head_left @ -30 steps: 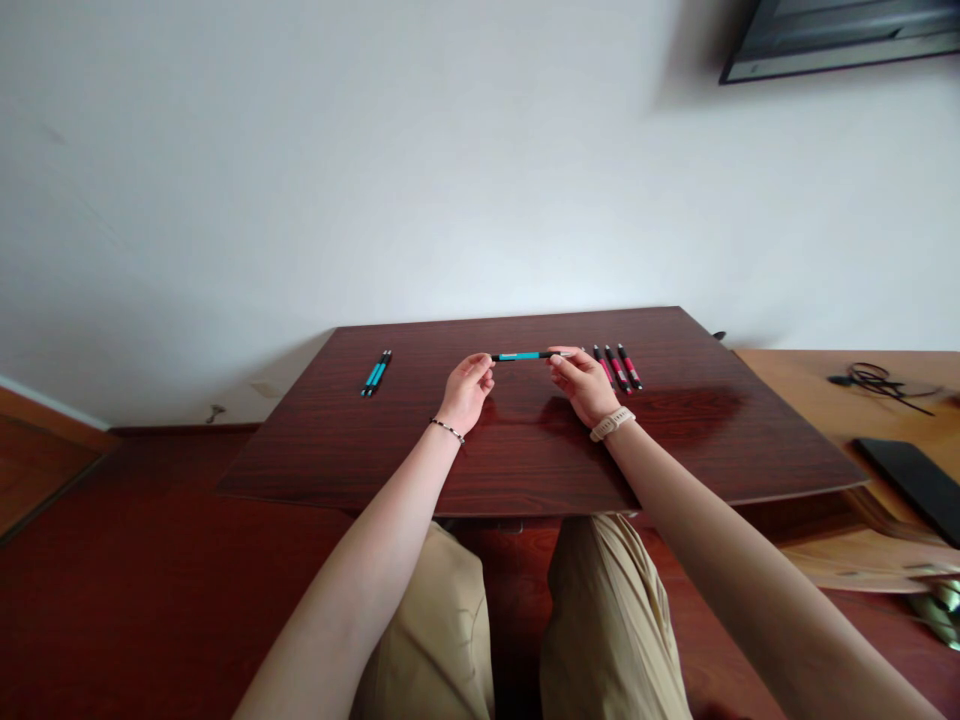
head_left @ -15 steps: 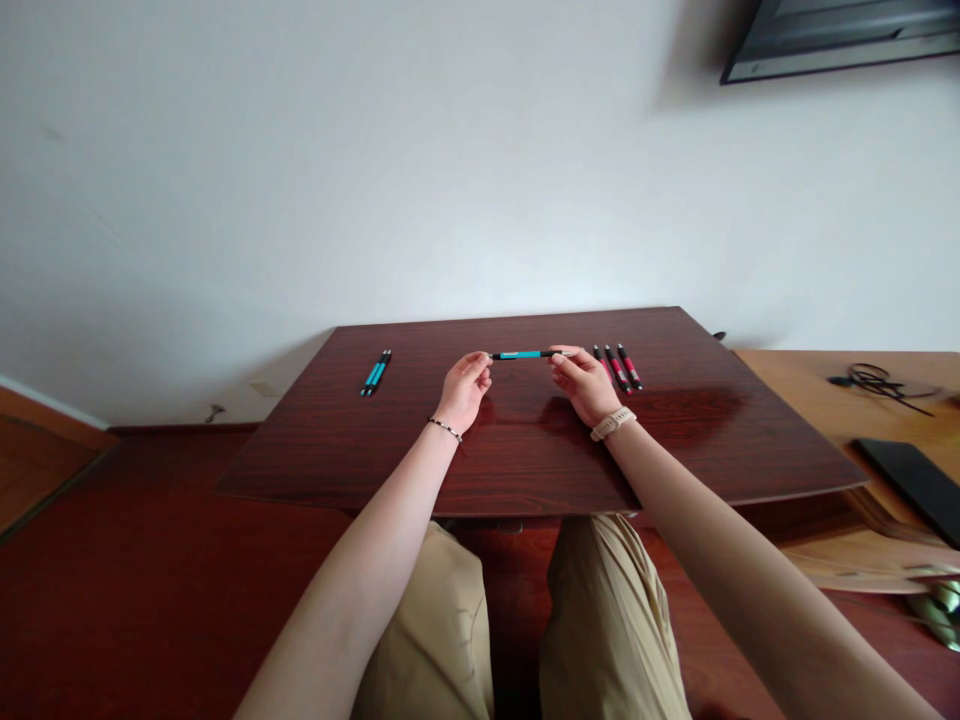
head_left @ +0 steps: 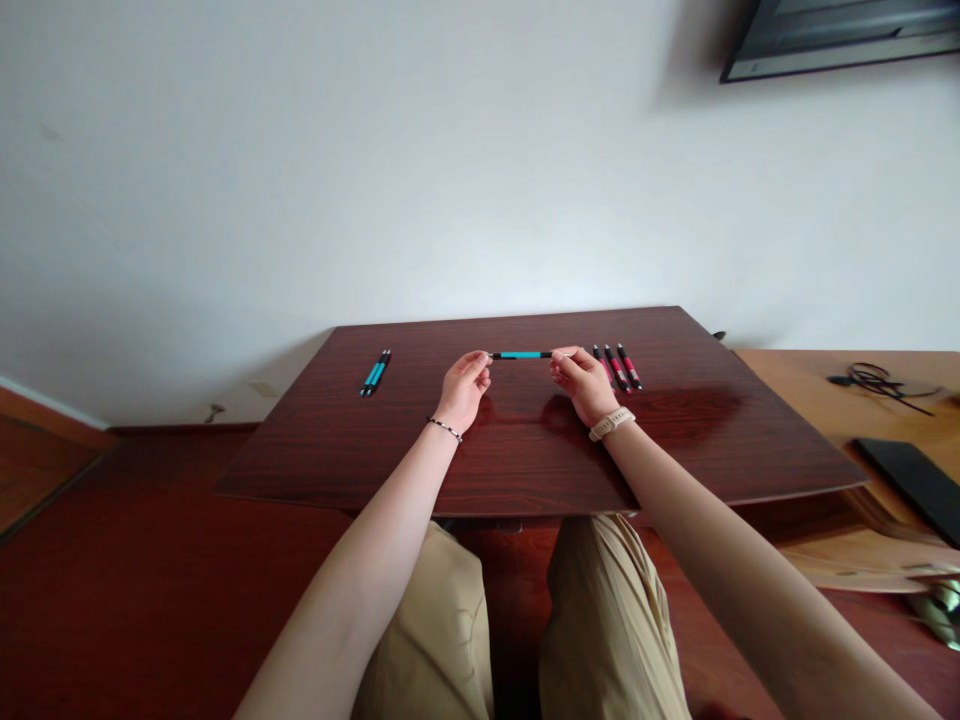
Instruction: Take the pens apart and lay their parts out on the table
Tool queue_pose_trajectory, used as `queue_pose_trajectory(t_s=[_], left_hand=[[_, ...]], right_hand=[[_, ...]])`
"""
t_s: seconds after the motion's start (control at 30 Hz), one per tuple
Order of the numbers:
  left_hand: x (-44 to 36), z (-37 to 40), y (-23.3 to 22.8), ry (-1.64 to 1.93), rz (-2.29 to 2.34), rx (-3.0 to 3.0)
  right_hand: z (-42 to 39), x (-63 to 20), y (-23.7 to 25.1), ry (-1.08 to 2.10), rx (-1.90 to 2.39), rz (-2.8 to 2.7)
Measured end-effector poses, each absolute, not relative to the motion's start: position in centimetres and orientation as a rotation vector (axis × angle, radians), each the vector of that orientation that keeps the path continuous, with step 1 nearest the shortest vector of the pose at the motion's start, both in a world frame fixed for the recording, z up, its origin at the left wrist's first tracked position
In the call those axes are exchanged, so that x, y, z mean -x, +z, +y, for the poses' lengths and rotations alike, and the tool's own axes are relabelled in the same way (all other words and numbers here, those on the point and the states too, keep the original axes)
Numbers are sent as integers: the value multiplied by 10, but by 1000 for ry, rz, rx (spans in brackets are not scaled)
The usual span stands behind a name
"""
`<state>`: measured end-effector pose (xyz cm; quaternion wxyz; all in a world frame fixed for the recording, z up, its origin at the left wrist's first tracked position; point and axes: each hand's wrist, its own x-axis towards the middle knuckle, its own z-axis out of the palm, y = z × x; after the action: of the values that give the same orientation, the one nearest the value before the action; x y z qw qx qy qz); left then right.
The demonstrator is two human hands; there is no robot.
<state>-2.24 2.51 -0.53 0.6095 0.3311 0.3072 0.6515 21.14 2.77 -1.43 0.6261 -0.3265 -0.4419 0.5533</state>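
A teal and black pen (head_left: 520,355) is held level above the dark wooden table (head_left: 525,450), one end in each hand. My left hand (head_left: 463,386) pinches its left end and my right hand (head_left: 581,381) pinches its right end. Two teal pens (head_left: 376,372) lie side by side on the table to the far left. Three red and black pens (head_left: 618,367) lie in a row just right of my right hand.
A lighter wooden surface (head_left: 825,385) at the right carries a coiled black cable (head_left: 874,379) and a flat black device (head_left: 911,482). A dark screen (head_left: 840,35) hangs on the white wall at top right. My knees show below the table's near edge.
Both hands have drawn slightly closer along the pen, so less of its right end shows past my right fingers. The pens on the table have not moved.
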Motion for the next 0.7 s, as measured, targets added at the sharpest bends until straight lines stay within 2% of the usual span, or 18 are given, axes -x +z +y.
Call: queue_pose_trajectory(t_s=[0.7], left_hand=[[20,22,-8,1434,828,-952]], right_hand=[[31,-213,-16,1096,845,-1092]])
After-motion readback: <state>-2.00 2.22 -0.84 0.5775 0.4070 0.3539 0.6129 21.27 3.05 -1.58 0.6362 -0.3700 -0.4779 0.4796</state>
